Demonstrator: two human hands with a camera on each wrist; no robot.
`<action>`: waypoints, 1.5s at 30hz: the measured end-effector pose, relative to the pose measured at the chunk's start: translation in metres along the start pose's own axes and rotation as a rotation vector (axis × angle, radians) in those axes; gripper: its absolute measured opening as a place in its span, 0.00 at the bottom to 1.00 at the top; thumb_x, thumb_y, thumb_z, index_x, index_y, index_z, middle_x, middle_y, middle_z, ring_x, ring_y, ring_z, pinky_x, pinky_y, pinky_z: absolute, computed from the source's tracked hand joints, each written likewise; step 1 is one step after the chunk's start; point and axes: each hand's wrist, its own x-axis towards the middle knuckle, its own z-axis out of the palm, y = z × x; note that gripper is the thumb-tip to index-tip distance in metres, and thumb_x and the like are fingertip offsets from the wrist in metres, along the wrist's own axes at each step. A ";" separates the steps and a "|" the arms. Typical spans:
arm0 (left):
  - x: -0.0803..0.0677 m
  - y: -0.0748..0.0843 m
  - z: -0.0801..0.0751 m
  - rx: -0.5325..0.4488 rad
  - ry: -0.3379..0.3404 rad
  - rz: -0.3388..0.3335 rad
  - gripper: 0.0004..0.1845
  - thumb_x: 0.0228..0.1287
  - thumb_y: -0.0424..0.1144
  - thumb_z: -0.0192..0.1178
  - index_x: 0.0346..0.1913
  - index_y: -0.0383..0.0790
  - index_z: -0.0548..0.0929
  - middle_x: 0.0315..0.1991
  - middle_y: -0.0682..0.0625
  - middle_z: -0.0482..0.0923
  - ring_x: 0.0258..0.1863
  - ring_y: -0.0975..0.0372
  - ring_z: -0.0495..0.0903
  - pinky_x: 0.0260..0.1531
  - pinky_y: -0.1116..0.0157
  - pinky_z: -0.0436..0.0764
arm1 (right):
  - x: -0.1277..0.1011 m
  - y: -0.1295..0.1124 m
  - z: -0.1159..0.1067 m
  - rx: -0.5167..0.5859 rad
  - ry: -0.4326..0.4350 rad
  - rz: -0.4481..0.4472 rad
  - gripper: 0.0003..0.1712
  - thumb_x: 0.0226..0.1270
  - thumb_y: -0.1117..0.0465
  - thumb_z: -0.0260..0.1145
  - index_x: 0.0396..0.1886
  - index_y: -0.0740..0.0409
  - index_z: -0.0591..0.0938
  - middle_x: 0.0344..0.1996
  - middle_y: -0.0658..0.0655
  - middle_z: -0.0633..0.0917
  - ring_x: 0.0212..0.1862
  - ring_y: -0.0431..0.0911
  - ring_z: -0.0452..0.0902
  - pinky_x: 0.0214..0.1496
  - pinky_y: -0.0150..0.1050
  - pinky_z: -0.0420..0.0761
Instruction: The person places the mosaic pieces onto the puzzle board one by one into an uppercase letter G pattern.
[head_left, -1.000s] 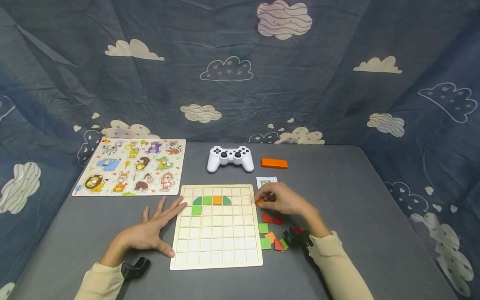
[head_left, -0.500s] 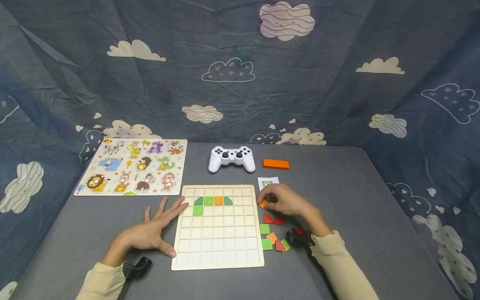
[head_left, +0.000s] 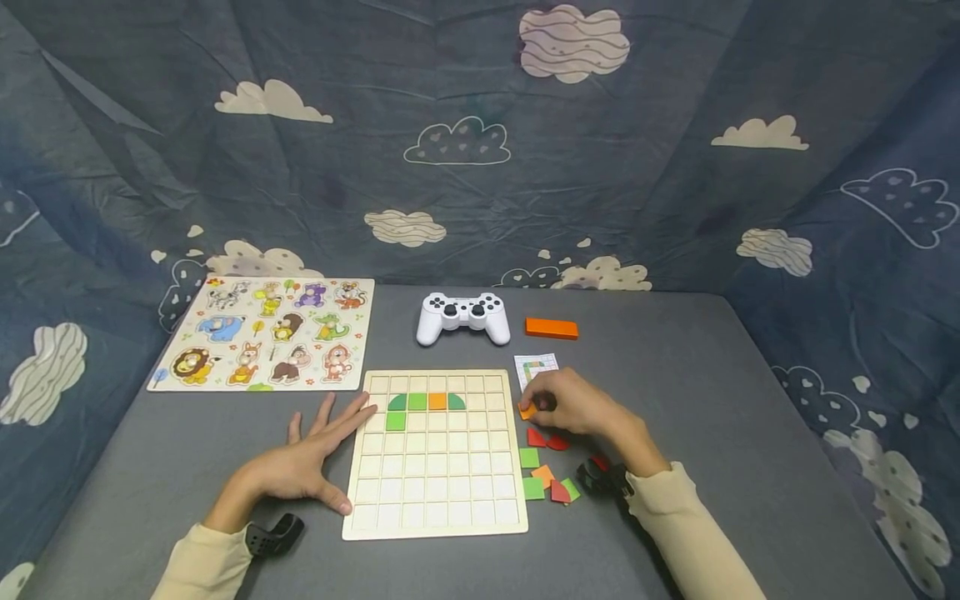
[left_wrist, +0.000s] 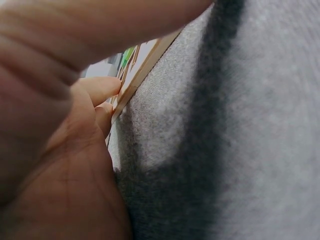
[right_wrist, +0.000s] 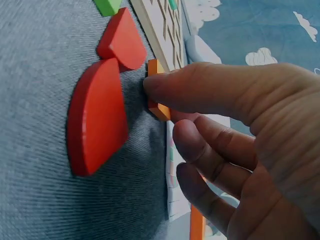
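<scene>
My right hand [head_left: 576, 403] pinches an orange tile [head_left: 527, 412] between thumb and index finger, just off the right edge of the wooden grid board [head_left: 435, 525]. The right wrist view shows this orange tile [right_wrist: 159, 111] low over the cloth, beside two red quarter-round pieces [right_wrist: 102, 117]. Fingers spread, my left hand [head_left: 300, 465] touches the board's left edge with thumb and fingertips. On the board, a row holds a dark green quarter piece [head_left: 398, 403], a green square [head_left: 417, 402], an orange square [head_left: 437, 402] and another dark green quarter [head_left: 456, 402]. Below lies another green square [head_left: 395, 422].
A small printed card [head_left: 534, 364] lies behind my right hand. Several loose green, orange and red tiles [head_left: 533, 488] are right of the board. Farther back are a white game controller [head_left: 463, 318], an orange block [head_left: 552, 328] and an animal puzzle board [head_left: 258, 337].
My right hand has shifted slightly right with the orange tile in its fingers, and more of the card shows. My left hand stays at the board's edge.
</scene>
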 end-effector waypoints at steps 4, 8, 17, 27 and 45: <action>0.000 0.000 0.000 0.004 0.002 -0.006 0.70 0.33 0.53 0.81 0.81 0.46 0.49 0.83 0.43 0.31 0.75 0.36 0.14 0.57 0.27 0.14 | 0.000 -0.002 -0.001 -0.016 0.007 -0.003 0.08 0.58 0.63 0.75 0.36 0.47 0.88 0.28 0.45 0.80 0.30 0.39 0.72 0.32 0.31 0.71; 0.000 0.001 0.000 0.006 0.004 -0.007 0.70 0.34 0.53 0.81 0.81 0.46 0.49 0.83 0.43 0.31 0.75 0.37 0.14 0.57 0.27 0.15 | 0.003 -0.010 -0.002 -0.035 0.025 -0.028 0.07 0.59 0.61 0.75 0.37 0.47 0.88 0.30 0.45 0.82 0.32 0.39 0.73 0.33 0.31 0.72; -0.001 0.000 0.001 -0.001 0.002 -0.008 0.70 0.34 0.53 0.81 0.81 0.46 0.49 0.83 0.43 0.31 0.75 0.37 0.13 0.57 0.27 0.14 | 0.016 -0.038 0.004 -0.033 0.045 -0.093 0.06 0.60 0.59 0.74 0.38 0.49 0.88 0.30 0.47 0.84 0.31 0.41 0.74 0.34 0.31 0.72; 0.000 -0.002 0.001 -0.006 0.011 0.014 0.70 0.34 0.53 0.81 0.81 0.46 0.49 0.82 0.42 0.30 0.74 0.36 0.13 0.56 0.26 0.14 | 0.033 -0.061 0.013 -0.021 0.025 -0.188 0.06 0.60 0.60 0.73 0.38 0.50 0.88 0.33 0.46 0.85 0.32 0.41 0.76 0.35 0.29 0.75; 0.000 -0.001 0.000 -0.003 0.001 0.014 0.70 0.35 0.53 0.81 0.81 0.45 0.48 0.82 0.43 0.30 0.74 0.36 0.13 0.56 0.26 0.15 | 0.065 -0.124 0.038 -0.088 -0.007 -0.252 0.09 0.57 0.57 0.73 0.39 0.48 0.88 0.33 0.42 0.85 0.30 0.33 0.75 0.34 0.25 0.74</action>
